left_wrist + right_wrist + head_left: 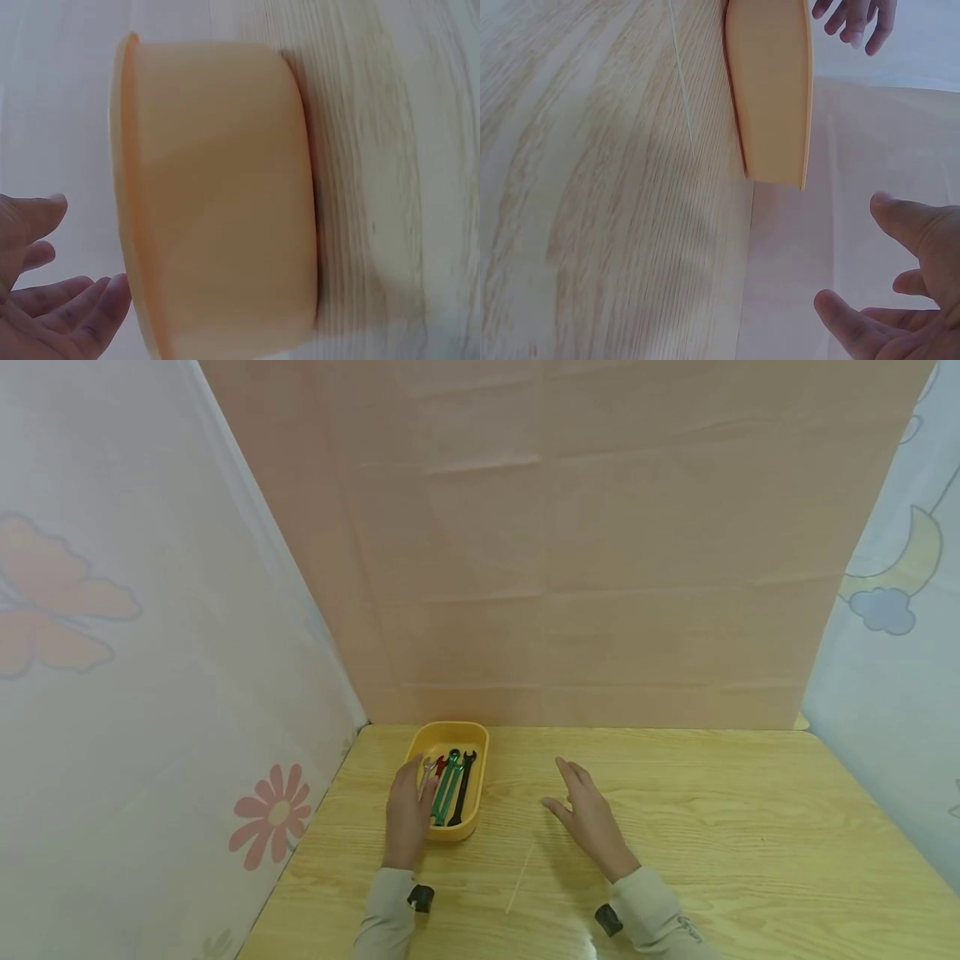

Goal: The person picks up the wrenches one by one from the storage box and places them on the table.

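A yellow plastic bin stands on the table at the left, and several wrenches lie in it. Among them are a black wrench, green wrenches, a red wrench and a silver wrench. Over the bin's near left side is my left hand, its fingers loosely extended. In the left wrist view its fingertips come up to the bin's rim; I cannot tell whether they touch. My right hand hovers right of the bin with fingers spread, holding nothing.
The wooden table extends to the right of the bin. A thin pale line marks the tabletop between the hands. A peach cloth hangs behind the table, with patterned cloths at the sides.
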Available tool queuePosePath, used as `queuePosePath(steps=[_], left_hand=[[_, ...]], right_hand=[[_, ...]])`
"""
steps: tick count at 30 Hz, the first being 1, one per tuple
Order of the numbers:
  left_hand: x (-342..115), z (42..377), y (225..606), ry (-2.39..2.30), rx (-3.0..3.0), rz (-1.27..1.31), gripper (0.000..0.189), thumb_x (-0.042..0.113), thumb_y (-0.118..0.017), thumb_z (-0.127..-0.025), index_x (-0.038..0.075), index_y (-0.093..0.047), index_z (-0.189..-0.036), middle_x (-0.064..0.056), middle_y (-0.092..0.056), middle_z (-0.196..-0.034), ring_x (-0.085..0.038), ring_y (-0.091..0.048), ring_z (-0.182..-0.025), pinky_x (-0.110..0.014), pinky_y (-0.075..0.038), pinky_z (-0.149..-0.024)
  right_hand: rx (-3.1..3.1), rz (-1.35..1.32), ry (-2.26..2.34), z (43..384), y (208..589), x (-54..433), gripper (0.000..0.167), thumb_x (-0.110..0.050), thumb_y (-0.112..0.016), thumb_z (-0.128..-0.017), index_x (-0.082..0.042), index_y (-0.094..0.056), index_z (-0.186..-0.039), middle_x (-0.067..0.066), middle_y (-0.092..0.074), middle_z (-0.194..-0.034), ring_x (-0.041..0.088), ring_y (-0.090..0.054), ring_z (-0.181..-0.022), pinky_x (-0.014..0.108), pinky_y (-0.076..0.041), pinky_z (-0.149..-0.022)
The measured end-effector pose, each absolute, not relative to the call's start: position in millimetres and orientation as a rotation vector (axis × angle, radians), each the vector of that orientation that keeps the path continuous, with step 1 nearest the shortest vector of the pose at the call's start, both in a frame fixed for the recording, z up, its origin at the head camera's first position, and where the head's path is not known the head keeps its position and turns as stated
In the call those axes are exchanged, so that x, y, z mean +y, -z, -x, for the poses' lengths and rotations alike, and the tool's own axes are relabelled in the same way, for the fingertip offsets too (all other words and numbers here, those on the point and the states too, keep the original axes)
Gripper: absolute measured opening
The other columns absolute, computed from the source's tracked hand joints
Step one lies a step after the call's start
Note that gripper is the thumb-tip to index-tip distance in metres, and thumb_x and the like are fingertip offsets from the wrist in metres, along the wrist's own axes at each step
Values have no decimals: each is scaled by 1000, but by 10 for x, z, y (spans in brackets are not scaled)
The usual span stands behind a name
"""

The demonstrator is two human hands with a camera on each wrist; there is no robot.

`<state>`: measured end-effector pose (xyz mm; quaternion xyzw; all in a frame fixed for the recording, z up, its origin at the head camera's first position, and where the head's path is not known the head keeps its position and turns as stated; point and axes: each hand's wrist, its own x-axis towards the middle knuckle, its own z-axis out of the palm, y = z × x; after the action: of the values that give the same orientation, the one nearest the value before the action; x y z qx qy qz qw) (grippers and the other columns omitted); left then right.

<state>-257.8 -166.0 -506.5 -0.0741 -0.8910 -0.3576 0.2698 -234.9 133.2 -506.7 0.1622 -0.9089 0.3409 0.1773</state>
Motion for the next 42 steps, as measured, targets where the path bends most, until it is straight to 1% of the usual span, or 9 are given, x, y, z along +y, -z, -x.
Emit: queuePosePath(steps=[5,8,15,20,30,33,42], left_hand=[[-1777,2599,5099,921,-2378,138,37,11,-66,-97,-2,-58,-131,-20,-60,-127,-38,-57,-118,-53,-48,-97],[-1845,2599,5115,914,-2369,98,34,9,-67,-96,-3,-61,-126,-22,-61,-124,-40,-58,-115,-54,-49,-94],[-1944,2579,5105,956,-2389,17,33,12,-65,-97,-3,-60,-126,-23,-61,-124,-41,-58,-114,-55,-48,-94],[-1994,2578,5142,940,-2367,17,33,9,-66,-96,-6,-61,-125,-24,-63,-121,-42,-59,-113,-56,-48,-93],[-2061,2586,5139,969,-2384,12,34,7,-66,-96,-8,-60,-125,-27,-63,-122,-44,-57,-116,-57,-47,-95],[-2074,2596,5142,968,-2387,1,33,5,-68,-94,-9,-61,-123,-28,-64,-119,-44,-59,-112,-56,-49,-92],[-2101,2611,5174,957,-2390,-25,29,-3,-69,-90,-12,-65,-118,-28,-67,-103,-39,-64,-89,-52,-54,-74]], right_hand=[[-2575,-452,-974,2350,5080,1314,74,-20,-73,-92,5,-35,-150,32,-43,-142,41,-66,-95,47,-57,-82],[-2582,-448,-976,2350,5088,1308,74,-21,-73,-92,5,-35,-150,32,-44,-142,40,-67,-94,46,-57,-81],[-2577,-441,-980,2356,5090,1297,75,-21,-73,-91,3,-35,-150,31,-44,-143,40,-67,-93,45,-58,-79],[-2575,-448,-994,2356,5087,1284,75,-20,-73,-91,3,-35,-151,30,-44,-143,41,-67,-94,45,-58,-79],[-2589,-440,-1018,2365,5078,1265,75,-21,-72,-92,1,-34,-152,29,-43,-145,40,-67,-96,45,-57,-80],[-2576,-450,-1013,2370,5073,1255,75,-20,-73,-92,1,-34,-152,29,-44,-144,40,-67,-95,44,-58,-80],[-2549,-475,-1020,2389,5049,1194,73,-19,-74,-91,3,-37,-150,29,-48,-140,39,-66,-98,43,-58,-79]])
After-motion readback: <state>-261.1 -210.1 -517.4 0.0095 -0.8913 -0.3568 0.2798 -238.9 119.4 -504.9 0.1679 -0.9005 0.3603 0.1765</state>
